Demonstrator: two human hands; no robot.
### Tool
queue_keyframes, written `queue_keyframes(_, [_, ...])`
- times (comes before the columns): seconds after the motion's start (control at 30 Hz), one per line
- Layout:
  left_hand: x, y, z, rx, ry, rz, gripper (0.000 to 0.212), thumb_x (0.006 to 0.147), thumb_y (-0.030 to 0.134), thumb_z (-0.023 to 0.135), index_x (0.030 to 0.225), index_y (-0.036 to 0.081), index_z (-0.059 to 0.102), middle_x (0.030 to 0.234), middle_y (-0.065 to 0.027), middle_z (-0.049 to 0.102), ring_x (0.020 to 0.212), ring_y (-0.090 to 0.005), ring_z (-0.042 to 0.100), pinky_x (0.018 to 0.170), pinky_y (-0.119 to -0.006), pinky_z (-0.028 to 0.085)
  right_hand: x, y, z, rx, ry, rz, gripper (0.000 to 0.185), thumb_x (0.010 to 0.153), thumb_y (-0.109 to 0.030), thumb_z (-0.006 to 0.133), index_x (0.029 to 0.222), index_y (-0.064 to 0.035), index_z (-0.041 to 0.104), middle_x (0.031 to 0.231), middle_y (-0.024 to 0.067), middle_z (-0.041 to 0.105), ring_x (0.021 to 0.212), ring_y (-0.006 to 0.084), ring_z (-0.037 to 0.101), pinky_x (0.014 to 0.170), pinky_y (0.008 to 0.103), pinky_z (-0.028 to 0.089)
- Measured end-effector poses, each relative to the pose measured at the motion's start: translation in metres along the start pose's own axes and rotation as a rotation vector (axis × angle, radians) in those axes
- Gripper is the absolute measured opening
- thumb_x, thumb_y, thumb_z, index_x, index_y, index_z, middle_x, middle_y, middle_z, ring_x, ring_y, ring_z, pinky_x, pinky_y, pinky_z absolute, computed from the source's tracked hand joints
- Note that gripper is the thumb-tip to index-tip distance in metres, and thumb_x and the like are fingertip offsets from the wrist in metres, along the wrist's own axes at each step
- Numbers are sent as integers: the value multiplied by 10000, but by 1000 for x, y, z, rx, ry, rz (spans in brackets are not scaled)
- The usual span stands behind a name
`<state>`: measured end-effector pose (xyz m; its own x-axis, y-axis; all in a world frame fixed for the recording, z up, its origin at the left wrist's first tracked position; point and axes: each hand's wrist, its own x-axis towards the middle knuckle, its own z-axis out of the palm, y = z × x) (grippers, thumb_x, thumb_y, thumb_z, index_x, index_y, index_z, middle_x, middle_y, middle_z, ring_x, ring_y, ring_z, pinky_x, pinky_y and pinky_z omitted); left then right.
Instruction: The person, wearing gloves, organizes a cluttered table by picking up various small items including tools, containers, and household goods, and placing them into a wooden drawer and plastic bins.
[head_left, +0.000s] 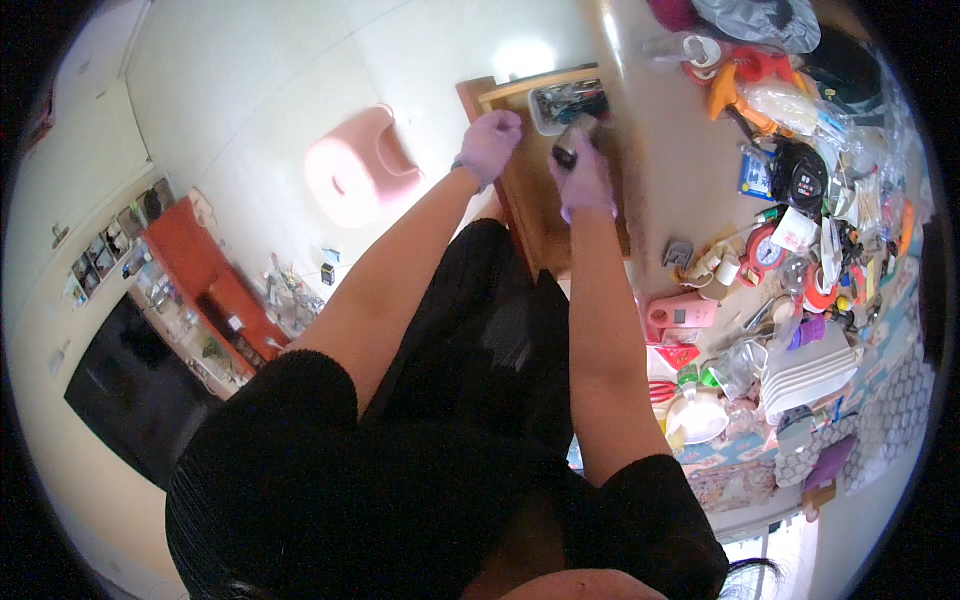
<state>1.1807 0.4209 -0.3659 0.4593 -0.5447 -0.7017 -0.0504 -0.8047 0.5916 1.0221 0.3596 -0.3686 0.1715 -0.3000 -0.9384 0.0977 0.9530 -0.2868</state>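
Observation:
An open wooden drawer (534, 202) lies in front of me. My right hand (586, 176), in a pinkish glove, is over its inside and grips a small object (565, 157) with a black end; blur hides what it is. Just beyond the fingers, a clear plastic container (546, 122) in the drawer's far end holds small mixed items. My left hand (489, 146), gloved too, is at the drawer's front panel, fingers curled; whether it holds anything cannot be told.
A pink plastic stool (360, 169) stands on the pale floor to the left. On the right, a table (660, 180) carries a black round device (799, 176), a pink kitchen scale (762, 252), stacked white trays (810, 371) and many loose items. A red-brown cabinet (202, 262) is farther left.

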Motion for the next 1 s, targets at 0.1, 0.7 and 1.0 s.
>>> queue_keyframes(0.1, [16, -29, -9, -100, 21, -53, 177, 902, 115, 645, 1059, 34, 652, 941, -40, 658, 855, -129, 591, 797, -257, 481, 7, -10, 36, -769, 94, -411, 465, 908, -415, 617, 1141, -29, 504, 1005, 104, 534, 978, 187, 584, 830, 328, 532])
queue_keyframes(0.7, [8, 24, 61, -580, -72, -39, 244, 908, 295, 658, 995, 68, 663, 846, -42, 654, 739, -140, 616, 696, -273, 517, -97, 33, -13, -106, -116, -54, 392, 865, -222, 629, 1226, -74, 602, 1006, 58, 634, 910, 167, 568, 821, 283, 454])
queue_keyframes(1.0, [-33, 140, 110, -967, 244, -709, 373, 953, 342, 467, 1159, 55, 588, 1108, -108, 645, 959, -232, 626, 820, -319, 496, -232, -113, -69, -159, -33, -570, 269, 896, -201, 604, 1064, 5, 647, 882, 67, 627, 802, 147, 563, 734, 288, 464])
